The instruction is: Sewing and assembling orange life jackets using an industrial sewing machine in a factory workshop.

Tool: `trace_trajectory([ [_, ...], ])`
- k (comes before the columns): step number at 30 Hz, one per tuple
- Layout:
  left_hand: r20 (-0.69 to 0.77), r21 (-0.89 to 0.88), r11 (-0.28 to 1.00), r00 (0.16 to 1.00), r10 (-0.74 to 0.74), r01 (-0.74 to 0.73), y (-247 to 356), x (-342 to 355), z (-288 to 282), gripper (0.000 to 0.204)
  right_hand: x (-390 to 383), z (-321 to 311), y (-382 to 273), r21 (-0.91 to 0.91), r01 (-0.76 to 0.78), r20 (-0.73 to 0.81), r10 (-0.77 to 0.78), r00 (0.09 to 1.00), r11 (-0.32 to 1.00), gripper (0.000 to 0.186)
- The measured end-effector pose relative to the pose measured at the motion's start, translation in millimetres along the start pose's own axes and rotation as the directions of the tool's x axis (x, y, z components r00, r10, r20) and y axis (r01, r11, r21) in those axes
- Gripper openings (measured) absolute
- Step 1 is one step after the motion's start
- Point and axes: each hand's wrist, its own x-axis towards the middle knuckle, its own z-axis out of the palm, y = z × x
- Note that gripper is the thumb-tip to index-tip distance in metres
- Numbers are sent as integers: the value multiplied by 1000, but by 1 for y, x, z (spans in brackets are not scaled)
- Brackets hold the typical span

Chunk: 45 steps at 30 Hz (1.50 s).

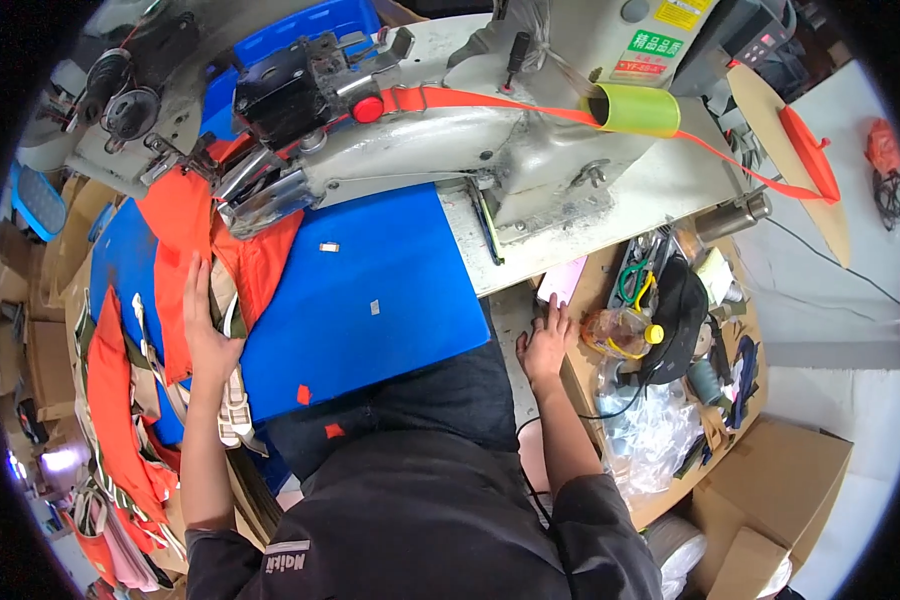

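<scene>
Orange fabric [178, 222] with olive and beige parts runs from under the sewing machine's head [270, 185] toward me over a blue work plate [370, 270]. My left hand [208, 335] lies on the near part of this fabric, fingers stretched out and together, pressing flat. Off to the right, my right hand [547, 345] reaches past the plate, fingers apart. Its fingertips touch or hover at the near end of a flat pink thing [563, 278], perhaps a phone; contact is hard to make out.
An orange strap [500, 100] passes through a yellow-green ring [642, 109] from a reel [808, 150]. The right-hand tray holds a bottle [622, 332], scissors [634, 285], a black cap [678, 320] and clear plastic [650, 425]. More orange pieces [120, 430] hang at left; a carton [780, 480] stands at lower right.
</scene>
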Motion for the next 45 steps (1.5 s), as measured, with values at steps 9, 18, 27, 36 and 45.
trace_trajectory([
  [9,5,8,1000,1000,-8,8,0,-2,-2,94,33,-12,1,191,-85,-156,116,981,978,54],
  [18,16,28,999,1000,-24,24,-1,-2,-1,95,75,-10,27,-10,-153,-191,148,970,988,60],
  [27,3,15,1000,1000,-14,14,-1,0,0,92,-11,-6,3,63,17,-110,-10,994,998,45],
  [36,-6,8,1000,1000,-3,3,1,1,-2,93,-3,-4,3,-24,25,-58,-27,998,999,36],
  [45,-8,21,1000,1000,15,-15,-3,1,-2,93,1,-4,1,-65,23,25,-22,999,998,34],
])
